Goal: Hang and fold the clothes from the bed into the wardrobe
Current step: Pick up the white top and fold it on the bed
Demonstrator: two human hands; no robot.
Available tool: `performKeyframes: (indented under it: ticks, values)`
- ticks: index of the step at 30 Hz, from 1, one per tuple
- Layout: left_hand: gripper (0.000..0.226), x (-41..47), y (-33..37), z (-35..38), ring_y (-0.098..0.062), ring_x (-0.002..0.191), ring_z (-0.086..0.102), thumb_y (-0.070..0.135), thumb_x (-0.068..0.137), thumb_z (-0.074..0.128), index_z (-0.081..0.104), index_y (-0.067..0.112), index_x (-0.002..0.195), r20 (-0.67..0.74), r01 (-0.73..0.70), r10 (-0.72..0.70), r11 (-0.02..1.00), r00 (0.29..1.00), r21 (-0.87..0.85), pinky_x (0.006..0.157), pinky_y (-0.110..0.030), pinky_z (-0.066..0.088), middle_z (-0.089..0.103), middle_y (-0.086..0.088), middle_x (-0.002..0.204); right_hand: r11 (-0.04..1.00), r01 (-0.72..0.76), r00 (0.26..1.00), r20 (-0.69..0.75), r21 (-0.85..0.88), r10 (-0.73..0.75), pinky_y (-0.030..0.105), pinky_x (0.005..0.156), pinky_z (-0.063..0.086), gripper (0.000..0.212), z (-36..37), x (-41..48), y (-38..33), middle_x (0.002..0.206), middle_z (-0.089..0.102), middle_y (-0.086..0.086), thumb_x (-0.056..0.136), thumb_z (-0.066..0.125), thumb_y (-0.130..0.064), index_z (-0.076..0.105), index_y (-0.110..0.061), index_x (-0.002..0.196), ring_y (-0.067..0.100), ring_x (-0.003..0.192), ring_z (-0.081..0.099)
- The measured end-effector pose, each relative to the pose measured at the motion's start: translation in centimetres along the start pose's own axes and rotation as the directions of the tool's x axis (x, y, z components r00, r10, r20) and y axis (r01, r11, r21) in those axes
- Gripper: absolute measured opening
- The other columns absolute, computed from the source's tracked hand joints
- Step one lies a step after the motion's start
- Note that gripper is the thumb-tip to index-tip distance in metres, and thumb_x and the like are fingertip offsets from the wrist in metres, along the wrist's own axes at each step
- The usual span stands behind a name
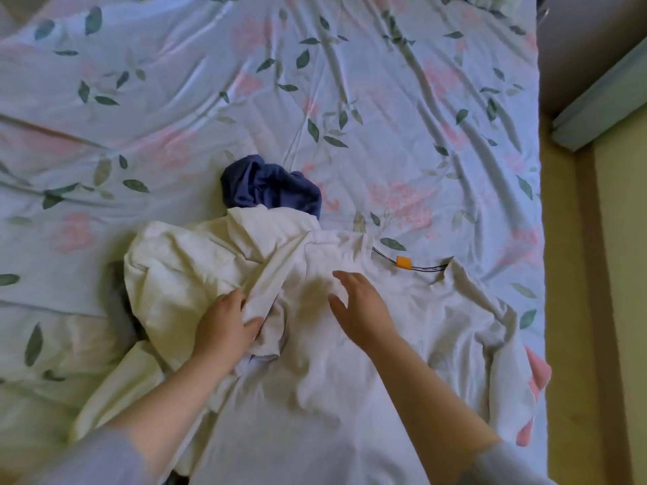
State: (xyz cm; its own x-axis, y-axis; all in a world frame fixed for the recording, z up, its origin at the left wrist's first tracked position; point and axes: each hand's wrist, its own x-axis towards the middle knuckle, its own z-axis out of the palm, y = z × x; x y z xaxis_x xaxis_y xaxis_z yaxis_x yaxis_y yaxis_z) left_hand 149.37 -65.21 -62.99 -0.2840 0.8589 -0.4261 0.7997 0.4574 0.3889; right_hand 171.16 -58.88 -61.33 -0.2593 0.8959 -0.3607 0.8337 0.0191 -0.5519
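Note:
A white T-shirt [315, 397] lies spread on the bed, its collar with an orange tag [403, 262] pointing away from me. My left hand [224, 322] pinches a bunched fold of the shirt's left side, thumb over the cloth. My right hand [360, 309] hovers flat and relaxed over the shirt's chest, fingers spread. A cream garment [182, 267] lies crumpled to the left, partly under the shirt. Behind it sits a dark blue garment [273, 190] in a heap.
The bed [315, 82] wears a light blue sheet with pink flowers and green leaves, and is wrinkled. Something pink [537, 372] peeks out under the shirt's right sleeve. The bed's right edge meets a wooden floor [602, 309].

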Motion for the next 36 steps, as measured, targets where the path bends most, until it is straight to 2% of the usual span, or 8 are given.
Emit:
performKeyframes:
  ticks: [3, 7, 13, 17, 20, 26, 33, 36]
  values:
    - [0.020, 0.7, -1.2, 0.2, -0.030, 0.069, 0.058, 0.017, 0.086, 0.062, 0.049, 0.014, 0.072, -0.019, 0.019, -0.023, 0.986, 1.000, -0.168, 0.057, -0.033, 0.040, 0.054, -0.004, 0.070, 0.998, 0.054, 0.998, 0.018, -0.015, -0.054, 0.030, 0.101, 0.042, 0.047, 0.8, 2.1, -1.8, 0.140, 0.049, 0.000, 0.096, 0.051, -0.020, 0.046, -0.018, 0.143, 0.019, 0.125, 0.050]
    - [0.018, 2.1, -2.1, -1.5, -0.023, 0.061, 0.061, 0.015, 0.088, 0.059, 0.052, 0.020, 0.072, -0.117, 0.047, -0.103, 0.915, 0.988, -0.401, 0.053, -0.036, 0.048, 0.061, -0.002, 0.067, 0.996, 0.079, 0.996, 0.046, -0.033, -0.077, 0.033, 0.093, 0.048, 0.052, 1.8, 4.7, -3.5, 0.147, 0.040, -0.002, 0.093, 0.050, -0.012, 0.044, -0.021, 0.144, 0.021, 0.114, 0.058]
    - [0.014, 7.0, -2.7, -6.2, -0.019, 0.066, 0.052, 0.015, 0.091, 0.054, 0.057, 0.015, 0.078, -0.208, -0.023, -0.077, 0.898, 0.975, -0.440, 0.055, -0.027, 0.035, 0.059, 0.003, 0.071, 0.988, 0.099, 0.995, 0.044, -0.116, -0.094, 0.038, 0.083, 0.053, 0.068, 2.9, 8.1, -5.4, 0.159, 0.023, -0.002, 0.091, 0.050, -0.012, 0.026, -0.028, 0.152, 0.026, 0.117, 0.056]
    - [0.018, 10.3, -2.8, -7.8, -0.021, 0.088, 0.052, 0.018, 0.095, 0.053, 0.064, 0.006, 0.103, -0.226, 0.039, -0.176, 0.862, 0.958, -0.506, 0.074, -0.027, 0.036, 0.060, -0.004, 0.095, 0.990, 0.092, 0.995, 0.049, -0.103, -0.087, 0.037, 0.091, 0.049, 0.060, 3.8, 10.6, -6.6, 0.158, 0.026, -0.002, 0.094, 0.050, -0.020, 0.030, -0.026, 0.150, 0.026, 0.125, 0.051]
    - [0.017, 11.7, -3.0, -8.2, -0.023, 0.091, 0.057, 0.025, 0.093, 0.058, 0.062, 0.012, 0.103, -0.244, 0.046, -0.248, 0.783, 0.938, -0.621, 0.074, -0.027, 0.039, 0.061, -0.002, 0.097, 0.990, 0.106, 0.994, 0.019, -0.090, -0.105, 0.038, 0.092, 0.048, 0.056, 4.3, 12.2, -7.3, 0.150, 0.038, 0.001, 0.094, 0.054, -0.024, 0.036, -0.022, 0.148, 0.025, 0.124, 0.051]
    - [0.072, 8.6, -5.0, -4.8, -0.020, 0.106, 0.059, 0.050, 0.070, 0.080, 0.053, 0.012, 0.124, 0.231, 0.368, -0.287, 0.694, 0.930, -0.618, 0.085, -0.034, 0.050, 0.061, -0.001, 0.118, 0.996, 0.001, 0.999, -0.034, -0.089, -0.004, 0.038, 0.082, 0.049, 0.034, 5.0, 13.6, -8.3, 0.123, 0.052, 0.008, 0.091, 0.056, -0.020, 0.059, -0.009, 0.123, 0.030, 0.100, 0.058]
    - [0.036, 6.9, -7.5, -4.2, -0.024, 0.097, 0.068, 0.024, 0.079, 0.078, 0.065, 0.014, 0.111, 0.512, 0.486, -0.137, 0.585, 0.848, -0.649, 0.077, -0.037, 0.058, 0.072, -0.003, 0.103, 1.000, -0.005, 0.994, -0.112, 0.008, 0.006, 0.040, 0.065, 0.046, 0.018, 4.2, 14.3, -9.0, 0.082, 0.064, 0.014, 0.091, 0.057, -0.016, 0.063, 0.001, 0.088, 0.030, 0.078, 0.059]
    - [0.027, 6.2, -8.2, -4.1, -0.028, 0.098, 0.067, 0.026, 0.091, 0.065, 0.063, 0.015, 0.115, 0.412, 0.443, -0.180, 0.511, 0.893, -0.737, 0.086, -0.050, 0.055, 0.070, -0.006, 0.105, 0.996, -0.003, 0.980, -0.196, 0.087, 0.021, 0.032, 0.059, 0.044, 0.013, 3.8, 14.9, -9.3, 0.086, 0.061, 0.006, 0.093, 0.056, -0.016, 0.062, -0.004, 0.091, 0.024, 0.076, 0.056]
